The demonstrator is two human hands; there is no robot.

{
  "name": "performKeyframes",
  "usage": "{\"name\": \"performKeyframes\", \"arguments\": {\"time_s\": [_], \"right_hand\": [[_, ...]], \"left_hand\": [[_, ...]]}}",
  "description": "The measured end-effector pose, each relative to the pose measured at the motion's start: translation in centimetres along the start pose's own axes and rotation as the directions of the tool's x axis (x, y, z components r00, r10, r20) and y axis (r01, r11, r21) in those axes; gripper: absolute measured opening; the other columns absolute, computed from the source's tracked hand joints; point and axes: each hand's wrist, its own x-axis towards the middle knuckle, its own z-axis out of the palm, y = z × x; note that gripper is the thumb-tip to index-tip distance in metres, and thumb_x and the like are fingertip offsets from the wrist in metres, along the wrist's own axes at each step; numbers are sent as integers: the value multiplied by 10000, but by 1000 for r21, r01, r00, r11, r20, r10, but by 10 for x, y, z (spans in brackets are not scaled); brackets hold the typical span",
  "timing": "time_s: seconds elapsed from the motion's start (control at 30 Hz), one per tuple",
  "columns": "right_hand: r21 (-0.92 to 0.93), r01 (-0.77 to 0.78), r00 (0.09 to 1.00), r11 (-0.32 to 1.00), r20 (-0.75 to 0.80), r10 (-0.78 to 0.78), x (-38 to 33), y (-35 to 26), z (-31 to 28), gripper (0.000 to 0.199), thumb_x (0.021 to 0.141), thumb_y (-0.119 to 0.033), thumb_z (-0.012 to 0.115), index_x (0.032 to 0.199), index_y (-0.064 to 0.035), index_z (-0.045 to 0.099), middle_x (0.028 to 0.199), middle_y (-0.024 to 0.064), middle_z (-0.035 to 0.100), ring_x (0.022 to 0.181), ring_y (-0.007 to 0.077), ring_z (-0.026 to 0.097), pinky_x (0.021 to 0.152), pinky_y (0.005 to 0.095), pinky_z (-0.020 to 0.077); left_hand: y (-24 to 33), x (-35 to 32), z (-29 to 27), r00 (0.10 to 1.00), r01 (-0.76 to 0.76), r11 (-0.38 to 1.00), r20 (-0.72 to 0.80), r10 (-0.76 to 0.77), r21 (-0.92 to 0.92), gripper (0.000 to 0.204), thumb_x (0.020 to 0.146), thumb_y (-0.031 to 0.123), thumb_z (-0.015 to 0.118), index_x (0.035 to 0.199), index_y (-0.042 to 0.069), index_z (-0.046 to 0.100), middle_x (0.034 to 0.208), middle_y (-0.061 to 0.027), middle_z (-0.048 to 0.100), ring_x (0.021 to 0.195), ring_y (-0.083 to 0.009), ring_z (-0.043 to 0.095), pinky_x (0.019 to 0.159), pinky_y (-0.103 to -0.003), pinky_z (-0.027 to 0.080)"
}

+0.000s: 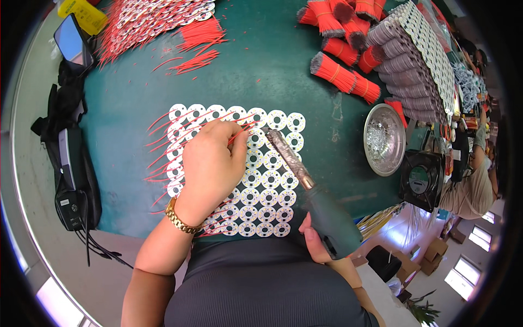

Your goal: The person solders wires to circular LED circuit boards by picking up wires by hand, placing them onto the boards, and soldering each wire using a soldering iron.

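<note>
A panel of round white LED circuit boards [275, 197] lies on the green table in front of me. Red wires [159, 139] trail off its left side, and others lie across its boards. Over the upper middle of the panel, my left hand [213, 158] is closed, thumb and fingers pinching a thin red wire [248, 126]. My right hand [315, 240] grips the dark handle of a soldering iron [333, 218]. The iron slants up and left, its tip close to the boards just right of my left fingertips. Whether the tip touches a board, I cannot tell.
Bundles of red wire [346, 75] and a stack of LED panels [417, 60] sit at the far right. Below them are a metal bowl [370, 158] and a black fan [420, 180]. Wired boards [152, 24] pile up far left, near a phone [72, 41] and a black case [71, 180].
</note>
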Motion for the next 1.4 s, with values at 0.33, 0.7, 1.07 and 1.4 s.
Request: {"name": "performKeyframes", "arguments": {"time_s": [0.33,0.7,1.07,1.4], "right_hand": [[63,114,993,992,-32,-112,-14,12,-1,421,892,-87,592,1292,28,530,888,131,646,735,203,637,708,345,528],[294,28,997,955,-74,-6,-25,24,11,438,915,-112,598,1327,6,510,911,123,651,773,198,637,732,356,519],[245,69,996,967,-70,-53,-23,28,10,431,919,-74,588,1343,-32,524,910,100,641,790,176,629,738,341,521],[243,-48,989,969,-122,80,-4,-4,5,268,727,-54,734,989,-15,694,914,123,692,707,270,689,647,316,556]], "left_hand": [[-1,5,-14,994,-55,998,99,56,-9,110,860,86,703,863,-21,677,775,-147,647,653,-269,605,635,-363,474],[16,-13,-27,983,-140,983,133,125,114,112,957,119,580,914,19,557,766,-186,639,664,-375,631,598,-461,490],[9,-19,-14,965,-202,947,213,150,251,219,952,168,592,785,37,541,636,-150,587,564,-346,589,524,-442,444],[10,-14,-12,970,-168,946,218,108,278,182,879,134,590,724,39,584,598,-160,580,546,-342,591,527,-443,456]]}}
